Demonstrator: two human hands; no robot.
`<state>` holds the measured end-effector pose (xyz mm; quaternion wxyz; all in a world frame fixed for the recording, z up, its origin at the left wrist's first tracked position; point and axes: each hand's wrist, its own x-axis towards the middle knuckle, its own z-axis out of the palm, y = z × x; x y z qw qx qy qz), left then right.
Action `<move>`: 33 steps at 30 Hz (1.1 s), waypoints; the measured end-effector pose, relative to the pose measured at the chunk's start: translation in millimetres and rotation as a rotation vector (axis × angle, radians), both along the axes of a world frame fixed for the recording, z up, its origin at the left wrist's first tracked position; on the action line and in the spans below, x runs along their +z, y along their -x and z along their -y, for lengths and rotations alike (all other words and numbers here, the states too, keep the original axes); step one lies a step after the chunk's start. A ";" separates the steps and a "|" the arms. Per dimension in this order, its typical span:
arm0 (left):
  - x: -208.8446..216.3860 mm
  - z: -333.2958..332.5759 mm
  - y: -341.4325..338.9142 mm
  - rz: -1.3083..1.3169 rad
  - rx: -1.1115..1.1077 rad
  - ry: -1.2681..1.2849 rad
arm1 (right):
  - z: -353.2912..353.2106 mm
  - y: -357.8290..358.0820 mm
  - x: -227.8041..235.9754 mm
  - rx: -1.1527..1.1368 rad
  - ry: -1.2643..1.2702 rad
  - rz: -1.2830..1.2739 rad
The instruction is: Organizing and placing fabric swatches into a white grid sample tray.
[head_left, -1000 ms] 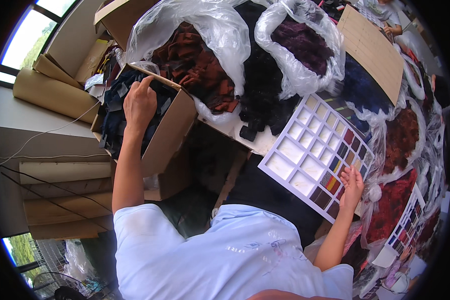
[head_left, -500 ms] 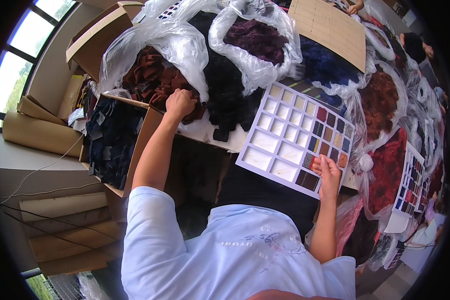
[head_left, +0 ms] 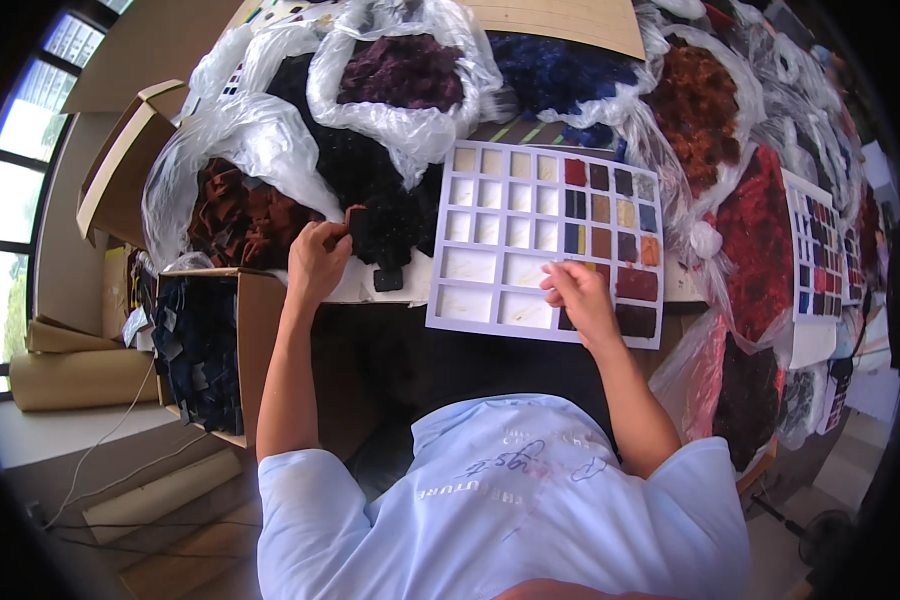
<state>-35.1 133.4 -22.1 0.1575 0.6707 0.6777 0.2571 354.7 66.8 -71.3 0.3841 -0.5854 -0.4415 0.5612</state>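
Note:
My left hand (head_left: 320, 260) is closed in a pinch near the front of the dark heap. A small fabric swatch (head_left: 357, 220), dark with a reddish upper edge, shows at its fingertips. My right hand (head_left: 584, 300) hovers over the lower half of a white sample card (head_left: 545, 325), fingers bent together; whatever they hold, if anything, does not show. The card has rows of square and wider recesses. Coloured swatches (head_left: 600, 208) fill those on the right; pale recesses (head_left: 470, 265) without swatches take up the left.
Plastic bags hold rust-brown pieces (head_left: 240, 220) and purple pieces (head_left: 400, 72). Black pieces (head_left: 370, 165) lie between them. A cardboard box (head_left: 260, 345) of navy pieces stands at left. Red material (head_left: 755, 250) and another filled sample card (head_left: 820, 250) lie to the right.
My left hand has come out of the rust-brown pieces and moved right, with a swatch at its fingertips. My right hand has shifted left across the card. The view has turned.

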 end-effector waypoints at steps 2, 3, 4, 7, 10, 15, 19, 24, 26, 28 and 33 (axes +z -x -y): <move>-0.5 6.0 -39.2 -0.024 -0.211 -0.076 | -18.0 34.7 2.8 0.091 0.104 -0.089; 5.9 9.6 -61.1 0.017 -0.290 -0.052 | -29.3 47.5 0.5 0.123 0.135 -0.109; 3.2 11.3 -75.3 -0.021 -0.405 -0.102 | -36.1 61.0 1.9 0.117 0.199 -0.157; -6.7 13.7 -117.4 -0.091 -0.675 -0.192 | -47.5 67.1 5.6 0.066 0.373 -0.309; -15.5 6.4 -141.4 -0.127 -0.796 -0.210 | -50.0 49.9 -9.8 0.031 0.416 -0.425; -28.2 -16.5 -156.3 0.007 -0.804 -0.199 | -60.2 15.5 -22.2 -0.121 0.357 -0.431; -27.5 -73.9 -161.9 0.135 -0.569 -0.154 | -105.1 -11.7 -36.8 -0.297 0.125 -0.321; -44.7 -131.7 -165.7 0.077 -0.496 -0.243 | -160.3 -4.3 -30.4 -0.396 0.084 -0.323; -52.5 -141.5 -166.9 0.046 -0.534 -0.295 | -173.0 7.7 -35.7 -0.402 0.095 -0.322; -62.0 -147.5 -167.7 -0.015 -0.582 -0.326 | -182.1 21.9 -41.7 -0.448 0.114 -0.314; -78.3 -144.6 -165.2 -0.158 -0.645 -0.285 | -189.3 34.0 -64.9 -0.436 0.003 -0.021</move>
